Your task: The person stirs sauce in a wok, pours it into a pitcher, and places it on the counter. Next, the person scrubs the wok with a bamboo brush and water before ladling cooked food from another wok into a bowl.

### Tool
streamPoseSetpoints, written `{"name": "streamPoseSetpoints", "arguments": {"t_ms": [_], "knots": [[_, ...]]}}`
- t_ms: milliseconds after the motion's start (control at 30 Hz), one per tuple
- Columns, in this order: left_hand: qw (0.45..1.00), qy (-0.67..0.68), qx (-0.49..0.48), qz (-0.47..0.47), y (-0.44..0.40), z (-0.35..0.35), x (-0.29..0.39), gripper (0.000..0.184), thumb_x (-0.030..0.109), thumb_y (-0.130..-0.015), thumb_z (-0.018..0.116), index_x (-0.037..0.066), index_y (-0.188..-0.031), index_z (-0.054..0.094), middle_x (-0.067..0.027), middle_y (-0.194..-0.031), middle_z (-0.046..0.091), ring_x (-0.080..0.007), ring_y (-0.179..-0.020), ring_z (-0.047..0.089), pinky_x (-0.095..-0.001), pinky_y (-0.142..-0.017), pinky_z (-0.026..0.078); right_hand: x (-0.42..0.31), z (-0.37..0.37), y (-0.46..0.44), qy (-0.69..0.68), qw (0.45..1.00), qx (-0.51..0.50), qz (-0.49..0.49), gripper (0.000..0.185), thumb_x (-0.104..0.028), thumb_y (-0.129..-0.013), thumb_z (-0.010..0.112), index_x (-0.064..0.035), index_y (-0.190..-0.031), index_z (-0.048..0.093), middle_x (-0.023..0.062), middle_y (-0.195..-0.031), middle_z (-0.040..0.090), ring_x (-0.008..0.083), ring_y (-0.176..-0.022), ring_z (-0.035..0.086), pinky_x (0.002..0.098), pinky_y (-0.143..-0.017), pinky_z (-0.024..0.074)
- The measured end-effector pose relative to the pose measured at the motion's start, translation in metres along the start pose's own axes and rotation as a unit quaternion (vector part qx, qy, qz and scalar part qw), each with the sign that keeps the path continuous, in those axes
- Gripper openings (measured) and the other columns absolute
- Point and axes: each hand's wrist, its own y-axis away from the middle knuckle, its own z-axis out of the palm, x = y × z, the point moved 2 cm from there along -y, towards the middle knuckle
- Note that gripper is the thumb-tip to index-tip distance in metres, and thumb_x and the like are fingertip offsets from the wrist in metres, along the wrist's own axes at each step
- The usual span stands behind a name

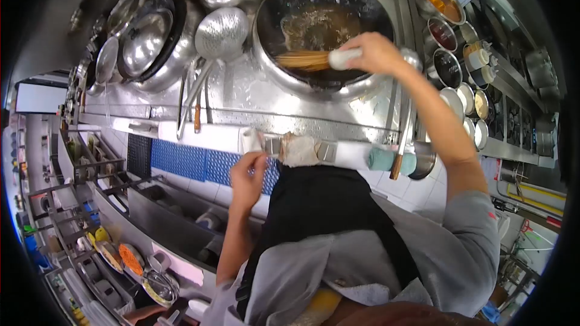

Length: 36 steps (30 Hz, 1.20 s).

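My right hand (377,53) is closed around the white, wrapped-looking handle of a bamboo wok brush (305,60). Its bristles lie low inside a large black wok (382,21), near the side closest to me. Brownish liquid with foam (320,27) covers the wok's bottom. My left hand (246,178) hangs at the counter's front edge with its fingers curled in, and nothing shows between them. Just above it is the end of a folded white cloth (202,136) on the front rail; whether the fingertips touch it is unclear.
Left of the wok lie a perforated skimmer (222,31) and a wood-handled utensil (197,118). Farther left, metal bowls (145,42) stand stacked. A long-handled ladle (403,133) rests right of the wok. Seasoning containers (447,67) line the right side. Shelves of ingredients (130,258) stand behind me.
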Motion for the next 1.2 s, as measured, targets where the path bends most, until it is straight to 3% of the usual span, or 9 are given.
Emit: {"name": "streamPoseSetpoints", "arguments": {"t_ms": [100,200,300,367,600,667,800,1033,1200], "knots": [[0.972,-0.056,0.073,-0.218,0.088,-0.047,-0.122,0.02,0.016,-0.098,0.065,-0.003,-0.096,0.072,-0.0136,-0.078,0.071,-0.0223,-0.073,0.072,-0.0349,-0.067,0.055,0.041,0.01,-0.051,0.095,0.993,0.011,0.064,0.036,-0.028,-0.076,0.08,-0.0166,-0.11,0.079,0.0144,-0.108,0.076,0.033,-0.105,0.071,0.0438,-0.093,0.0564],[0.939,-0.278,-0.017,-0.201,0.192,-0.038,-0.276,0.021,0.021,-0.084,0.069,0.0,-0.08,0.073,-0.0213,-0.078,0.073,-0.0397,-0.078,0.073,-0.0467,-0.068,0.057,0.041,0.043,-0.119,0.017,0.986,0.109,0.123,0.036,-0.028,-0.076,0.078,-0.018,-0.111,0.079,0.0155,-0.108,0.076,0.0343,-0.104,0.072,0.0446,-0.093,0.0563],[0.93,-0.221,0.217,-0.2,0.139,-0.012,-0.19,0.022,0.017,-0.091,0.07,-0.003,-0.084,0.07,-0.0186,-0.075,0.071,-0.0286,-0.068,0.071,-0.0399,-0.067,0.055,0.004,0.06,-0.09,-0.01,0.987,0.118,0.113,0.036,-0.027,-0.079,0.076,-0.017,-0.114,0.078,0.0169,-0.109,0.075,0.035,-0.104,0.072,0.0459,-0.094,0.0559],[0.974,-0.039,0.192,-0.115,0.068,0.002,-0.122,0.012,0.008,-0.098,0.065,-0.004,-0.095,0.067,-0.0095,-0.08,0.069,-0.0144,-0.073,0.063,-0.0319,-0.068,0.052,-0.016,0.066,-0.05,-0.007,0.995,0.091,0.051,0.035,-0.026,-0.081,0.075,-0.0157,-0.114,0.078,0.017,-0.108,0.075,0.0353,-0.103,0.072,0.047,-0.093,0.0558],[0.959,-0.076,0.04,0.27,-0.096,0.116,0.068,0.029,0.008,-0.091,0.068,-0.001,-0.118,0.065,-0.0202,-0.117,0.062,-0.0384,-0.112,0.058,-0.0481,-0.102,0.045,0.044,-0.056,0.067,0.265,0.958,0.008,0.108,0.032,-0.035,-0.088,0.072,-0.0147,-0.113,0.076,0.0164,-0.106,0.073,0.0379,-0.102,0.07,0.0487,-0.092,0.0546],[0.946,-0.185,-0.008,0.266,-0.123,0.163,0.072,0.024,0.02,-0.095,0.065,-0.001,-0.108,0.065,-0.0191,-0.107,0.067,-0.0358,-0.105,0.061,-0.0478,-0.094,0.045,0.112,-0.056,0.009,0.261,0.947,0.161,0.092,0.026,-0.032,-0.092,0.067,-0.0142,-0.108,0.076,0.0155,-0.094,0.073,0.0379,-0.096,0.071,0.0491,-0.087,0.0562],[0.925,-0.308,-0.071,0.213,-0.157,0.211,0.065,0.026,0.028,-0.098,0.062,0.004,-0.087,0.065,-0.0151,-0.083,0.071,-0.0339,-0.087,0.066,-0.0465,-0.083,0.043,0.091,0.032,-0.119,0.226,0.957,0.155,0.093,0.022,-0.022,-0.093,0.059,-0.015,-0.107,0.073,0.0187,-0.099,0.07,0.0393,-0.1,0.07,0.0495,-0.087,0.0558],[0.93,-0.261,-0.04,0.256,-0.155,0.209,0.053,0.02,0.02,-0.092,0.071,0.006,-0.078,0.067,-0.0144,-0.075,0.069,-0.0337,-0.079,0.064,-0.0476,-0.083,0.041,0.114,0.013,-0.063,0.223,0.962,0.141,0.069,0.028,-0.02,-0.092,0.059,-0.0181,-0.117,0.072,0.0178,-0.108,0.069,0.0382,-0.094,0.072,0.0497,-0.084,0.0572],[0.93,-0.254,-0.026,0.264,-0.152,0.209,0.048,0.02,0.021,-0.091,0.071,0.005,-0.079,0.067,-0.0138,-0.073,0.067,-0.0336,-0.078,0.063,-0.0479,-0.082,0.041,0.034,0.086,-0.134,-0.08,0.952,0.245,0.166,0.037,-0.031,-0.082,0.076,-0.017,-0.117,0.075,0.0169,-0.109,0.075,0.0377,-0.103,0.071,0.0485,-0.092,0.0563]]}}
